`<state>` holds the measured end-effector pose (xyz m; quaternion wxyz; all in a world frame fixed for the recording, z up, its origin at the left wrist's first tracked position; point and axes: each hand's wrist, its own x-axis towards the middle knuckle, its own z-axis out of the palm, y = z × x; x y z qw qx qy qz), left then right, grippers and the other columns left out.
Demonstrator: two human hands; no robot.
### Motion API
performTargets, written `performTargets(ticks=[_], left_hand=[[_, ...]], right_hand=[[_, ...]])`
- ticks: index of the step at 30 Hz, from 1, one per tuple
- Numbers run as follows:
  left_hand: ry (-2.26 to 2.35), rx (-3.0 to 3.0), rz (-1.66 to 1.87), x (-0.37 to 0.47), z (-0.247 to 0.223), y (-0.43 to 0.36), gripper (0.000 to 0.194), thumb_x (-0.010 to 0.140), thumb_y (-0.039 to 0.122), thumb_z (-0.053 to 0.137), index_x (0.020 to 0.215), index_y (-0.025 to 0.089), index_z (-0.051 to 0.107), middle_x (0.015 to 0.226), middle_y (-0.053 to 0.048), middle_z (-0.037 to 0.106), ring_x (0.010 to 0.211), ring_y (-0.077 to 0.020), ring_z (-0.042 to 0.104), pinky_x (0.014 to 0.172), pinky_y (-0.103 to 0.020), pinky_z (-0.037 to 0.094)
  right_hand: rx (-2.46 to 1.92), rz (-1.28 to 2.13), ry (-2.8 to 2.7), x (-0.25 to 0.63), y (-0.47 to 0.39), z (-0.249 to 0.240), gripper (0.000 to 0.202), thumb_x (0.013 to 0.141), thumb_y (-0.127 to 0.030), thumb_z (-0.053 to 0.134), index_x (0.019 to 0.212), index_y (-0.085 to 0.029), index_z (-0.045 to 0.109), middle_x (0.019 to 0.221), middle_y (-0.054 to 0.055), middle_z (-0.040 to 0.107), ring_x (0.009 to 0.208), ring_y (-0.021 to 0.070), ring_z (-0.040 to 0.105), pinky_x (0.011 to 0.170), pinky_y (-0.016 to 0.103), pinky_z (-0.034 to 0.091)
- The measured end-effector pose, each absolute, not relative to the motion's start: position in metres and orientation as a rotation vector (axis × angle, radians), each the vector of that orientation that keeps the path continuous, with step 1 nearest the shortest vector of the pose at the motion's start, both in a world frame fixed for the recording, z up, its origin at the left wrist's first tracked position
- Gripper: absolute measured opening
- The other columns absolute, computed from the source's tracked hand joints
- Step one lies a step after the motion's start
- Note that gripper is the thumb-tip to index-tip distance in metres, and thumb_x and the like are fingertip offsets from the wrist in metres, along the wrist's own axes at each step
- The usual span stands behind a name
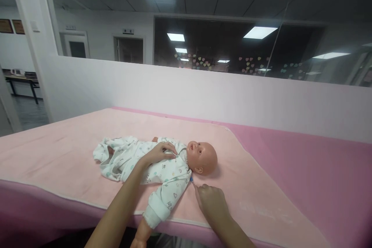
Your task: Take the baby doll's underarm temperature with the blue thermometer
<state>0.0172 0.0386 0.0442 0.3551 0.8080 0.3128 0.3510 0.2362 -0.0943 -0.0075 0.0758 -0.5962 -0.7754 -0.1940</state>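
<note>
A baby doll (203,158) lies on its back on a pink padded surface, its head to the right. It wears a white patterned outfit (168,172). On the doll's chest, near the collar, my left hand (159,152) has its fingers bent together at a thin white tie or edge of cloth. Beside the doll's shoulder, my right hand (211,201) is closed, with the thumb and index finger near a small blue piece (191,179). What the right fingers pinch is too small to make out. One doll arm hangs over the near edge.
A light pink sheet (72,131) covers the darker pink mat (290,151). A low white wall (188,97) with glass above stands behind. At the far left is a table (23,79) with items on it.
</note>
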Motion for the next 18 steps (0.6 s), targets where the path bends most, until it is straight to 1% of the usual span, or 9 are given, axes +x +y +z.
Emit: performTargets(ticks=[4,9,13,16,18], left_hand=[[0.808,2.095,0.912,0.017,0.043,0.039,0.018,0.062,0.032,0.068,0.076,0.021,0.073,0.087,-0.007,0.066,0.088,-0.0230,0.058,0.077,-0.029,0.044],[0.777,2.105,0.967,0.016,0.041,0.040,0.015,0.063,0.030,0.067,0.074,0.021,0.073,0.083,-0.006,0.068,0.082,-0.0210,0.060,0.071,-0.027,0.045],[0.767,2.113,0.959,0.016,0.039,0.042,0.014,0.064,0.029,0.067,0.073,0.020,0.072,0.082,-0.006,0.068,0.082,-0.0206,0.060,0.072,-0.028,0.044],[0.775,2.108,0.948,0.017,0.039,0.043,0.014,0.064,0.029,0.067,0.072,0.020,0.072,0.083,-0.007,0.068,0.085,-0.0217,0.059,0.075,-0.029,0.044],[0.787,2.103,0.947,0.017,0.039,0.042,0.014,0.063,0.029,0.067,0.072,0.019,0.072,0.084,-0.007,0.068,0.087,-0.0224,0.059,0.076,-0.029,0.044]], right_hand=[[-1.840,-0.480,-2.286,0.231,-0.095,-0.002,0.034,0.089,-0.024,0.040,0.067,-0.015,0.065,0.062,0.009,0.064,0.057,0.0162,0.062,0.052,0.021,0.035],[-1.957,-0.439,-2.288,0.228,-0.090,0.002,0.031,0.087,-0.019,0.041,0.070,-0.014,0.066,0.064,0.011,0.065,0.063,0.0179,0.063,0.054,0.022,0.036],[-1.991,-0.383,-2.264,0.225,-0.086,0.016,0.029,0.087,-0.019,0.040,0.076,-0.014,0.066,0.068,0.011,0.066,0.064,0.0189,0.064,0.052,0.023,0.035],[-1.960,-0.319,-2.244,0.218,-0.085,0.036,0.034,0.090,-0.022,0.035,0.078,-0.016,0.066,0.070,0.010,0.066,0.062,0.0184,0.062,0.048,0.023,0.031],[-1.895,-0.285,-2.217,0.207,-0.081,0.050,0.041,0.091,-0.025,0.030,0.074,-0.016,0.066,0.068,0.009,0.065,0.058,0.0169,0.060,0.046,0.023,0.029]])
